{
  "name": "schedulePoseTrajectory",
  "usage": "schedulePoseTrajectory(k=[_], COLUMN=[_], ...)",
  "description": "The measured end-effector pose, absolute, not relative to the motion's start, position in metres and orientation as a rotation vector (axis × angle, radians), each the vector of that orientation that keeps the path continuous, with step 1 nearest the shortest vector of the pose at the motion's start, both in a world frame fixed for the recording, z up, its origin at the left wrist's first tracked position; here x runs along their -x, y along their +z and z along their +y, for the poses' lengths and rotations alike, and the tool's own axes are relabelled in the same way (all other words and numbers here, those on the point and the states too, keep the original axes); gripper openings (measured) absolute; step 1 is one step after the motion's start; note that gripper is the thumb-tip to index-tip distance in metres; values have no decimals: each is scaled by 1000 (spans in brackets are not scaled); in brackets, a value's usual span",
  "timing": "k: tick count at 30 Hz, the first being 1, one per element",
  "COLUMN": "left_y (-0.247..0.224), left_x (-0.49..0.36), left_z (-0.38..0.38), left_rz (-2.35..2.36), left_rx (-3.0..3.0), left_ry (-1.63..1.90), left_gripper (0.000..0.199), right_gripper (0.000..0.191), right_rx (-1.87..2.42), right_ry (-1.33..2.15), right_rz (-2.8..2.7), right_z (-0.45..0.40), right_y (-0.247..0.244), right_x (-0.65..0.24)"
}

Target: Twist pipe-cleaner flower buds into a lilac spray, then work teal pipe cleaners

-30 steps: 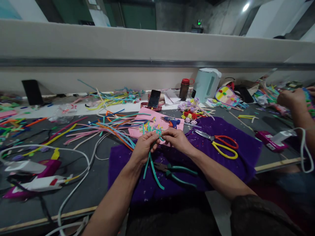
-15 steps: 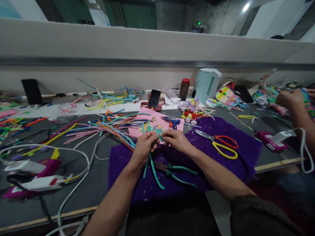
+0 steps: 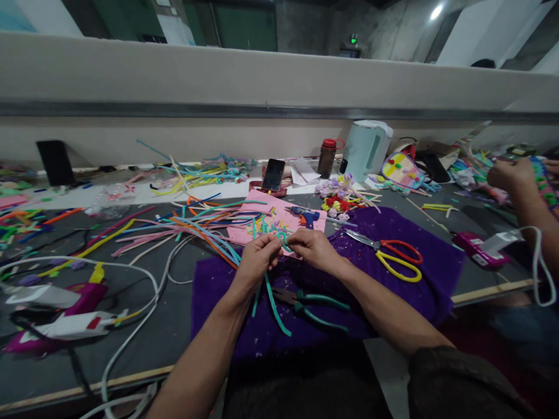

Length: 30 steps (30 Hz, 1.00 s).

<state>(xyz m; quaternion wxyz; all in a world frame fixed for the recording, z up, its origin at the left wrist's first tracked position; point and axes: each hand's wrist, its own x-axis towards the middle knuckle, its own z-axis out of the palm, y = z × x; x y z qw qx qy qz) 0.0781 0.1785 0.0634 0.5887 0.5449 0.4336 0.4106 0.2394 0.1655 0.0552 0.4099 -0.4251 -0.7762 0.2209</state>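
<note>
Over a purple cloth point(image 3: 419, 233), my left hand point(image 3: 261, 255) is closed on teal pipe cleaners point(image 3: 276, 309), whose long ends hang below it. Fingertips pinched, my right hand point(image 3: 311, 247) is closed on the small curled teal part between the two hands. Pliers point(image 3: 321, 302) with teal handles lie on the cloth just below my hands. Scissors point(image 3: 395, 256) with red and yellow handles rest to the right. Behind my hands, a blue glue gun point(image 3: 308, 216) and small coloured pieces lie on a pink sheet point(image 3: 255, 203).
Loose pipe cleaners point(image 3: 148, 235) spread to the left, near white cables and a magenta device point(image 3: 87, 298). At the back stand a phone point(image 3: 273, 174), a brown bottle point(image 3: 327, 158) and a pale kettle point(image 3: 367, 151). Another person's hand point(image 3: 515, 174) is at the far right.
My right hand's fingers have shifted slightly at the teal piece. At the far right, the other person's hands have moved a little.
</note>
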Motion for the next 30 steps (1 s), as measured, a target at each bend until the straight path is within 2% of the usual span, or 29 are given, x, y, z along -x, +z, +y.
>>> schedulePoseTrajectory(k=[10, 14, 18, 21, 26, 30], left_y=[64, 61, 57, 56, 57, 57], left_x=[-75, -74, -74, -74, -75, -79], left_z=[181, 181, 181, 181, 181, 180], left_rz=[933, 926, 931, 936, 937, 966], left_rx=[-1161, -1135, -1157, -1168, -1168, -1181], left_ry=[737, 705, 675, 674, 691, 707], left_gripper=[22, 22, 22, 22, 18, 12], right_gripper=[13, 12, 31, 31, 24, 22], right_rx=[1085, 1104, 1005, 978, 985, 1021], right_ry=[581, 807, 1132, 1211, 1157, 924], right_rz=[-1902, -1742, -1606, -1614, -1622, -1643], right_z=[163, 161, 161, 159, 159, 163], right_y=[54, 48, 49, 55, 58, 55], right_x=[-235, -231, -231, -233, -235, -239])
